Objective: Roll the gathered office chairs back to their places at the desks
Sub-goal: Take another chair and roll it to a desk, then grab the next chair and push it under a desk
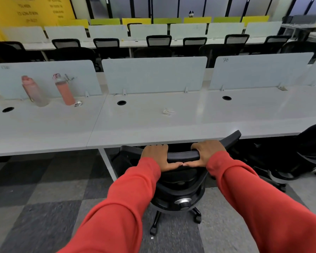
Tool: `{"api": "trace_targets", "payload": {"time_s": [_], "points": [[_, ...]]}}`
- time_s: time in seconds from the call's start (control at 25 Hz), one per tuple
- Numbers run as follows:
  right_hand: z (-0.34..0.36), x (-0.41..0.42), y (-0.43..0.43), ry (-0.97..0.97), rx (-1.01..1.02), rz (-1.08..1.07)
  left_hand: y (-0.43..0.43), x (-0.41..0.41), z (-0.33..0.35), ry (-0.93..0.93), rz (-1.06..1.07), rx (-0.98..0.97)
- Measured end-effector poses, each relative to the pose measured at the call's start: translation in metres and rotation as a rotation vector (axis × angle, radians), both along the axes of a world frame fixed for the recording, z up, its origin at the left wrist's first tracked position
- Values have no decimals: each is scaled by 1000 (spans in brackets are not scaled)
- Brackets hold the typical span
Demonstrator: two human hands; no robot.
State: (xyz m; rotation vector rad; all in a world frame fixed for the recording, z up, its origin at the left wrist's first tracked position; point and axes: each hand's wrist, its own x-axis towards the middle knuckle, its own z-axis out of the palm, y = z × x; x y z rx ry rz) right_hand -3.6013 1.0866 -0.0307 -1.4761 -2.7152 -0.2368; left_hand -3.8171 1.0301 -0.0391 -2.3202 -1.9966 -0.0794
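Now left hand point(156, 156) and right hand point(207, 152) grip the chair point(182, 155) at the desk point(153, 128), second chair point(312, 145) beside.

Left hand point(156, 156), right hand point(207, 153), chair point(183, 155) seemingly tucked

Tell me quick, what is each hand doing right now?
Left hand: closed, gripping the top edge of the black office chair at the desk.
Right hand: closed, gripping the same top edge.

desk point(153, 128) ahead of chair point(182, 155), 2nd chair point(312, 143) rt, carpet point(44, 198) free lt
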Motion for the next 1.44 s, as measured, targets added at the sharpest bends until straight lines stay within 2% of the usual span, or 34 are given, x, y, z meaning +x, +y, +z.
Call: {"api": "trace_targets", "payload": {"time_s": [0.12,0.36,0.72,0.92,1.08,1.2,1.32,1.44], "points": [[1,3,20,-33,-10,28,18,3,-2,-4,0,15],[-1,7,52,-87,-21,64,44,12,1,109,32,-57],[-3,3,56,-21,-34,61,56,3,3,95,61,-1],[-7,7,56,72,-28,154,50,9,5,114,124,32],[-7,4,52,117,-23,144,40,6,3,28,166,4],[8,-28,48,210,-85,136,19,-11,-2,-157,185,58],[24,-83,35,277,-110,291,-19,-39,9,-298,330,160],[32,-149,10,287,-76,459,-72,-78,28,-280,510,214]]}}
